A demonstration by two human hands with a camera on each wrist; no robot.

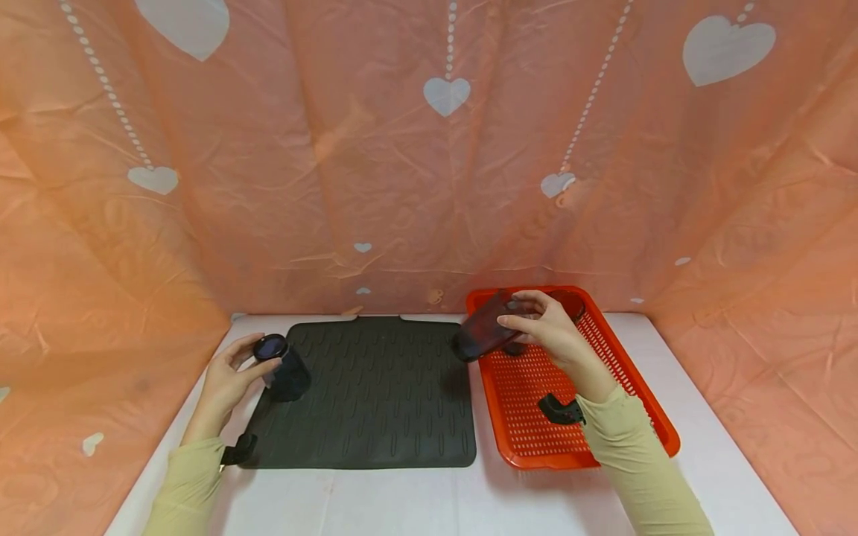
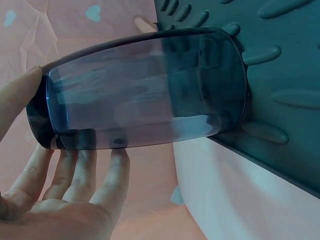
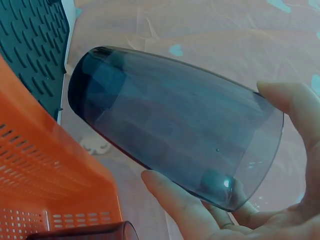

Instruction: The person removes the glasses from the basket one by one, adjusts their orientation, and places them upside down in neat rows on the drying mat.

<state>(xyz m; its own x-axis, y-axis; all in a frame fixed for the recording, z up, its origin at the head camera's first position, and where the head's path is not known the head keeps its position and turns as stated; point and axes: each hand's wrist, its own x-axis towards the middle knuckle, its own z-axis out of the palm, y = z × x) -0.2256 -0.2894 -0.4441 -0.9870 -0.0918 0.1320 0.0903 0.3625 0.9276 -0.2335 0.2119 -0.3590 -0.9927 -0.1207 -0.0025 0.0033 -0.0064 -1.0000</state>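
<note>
At the left of the dark ribbed mat [image 1: 382, 402], a dark tinted glass [image 1: 290, 376] stands upright. My left hand [image 1: 228, 376] holds it near the rim, thumb on one side and fingers on the other. In the left wrist view the base of this glass [image 2: 135, 90] meets the mat's ridges. A second tinted glass [image 3: 175, 120] is tilted in the air over the left rim of the red basket [image 1: 499, 439]. My right hand [image 1: 546, 327] grips it near its mouth, its thick base pointing left and down toward the mat.
Inside the basket's far end lies another dark glass [image 1: 570, 304], also partly seen in the right wrist view as a tinted glass [image 3: 90, 234]. A white tabletop [image 1: 375, 502] carries mat and basket. An orange curtain with hearts [image 1: 402, 179] closes off the back and sides.
</note>
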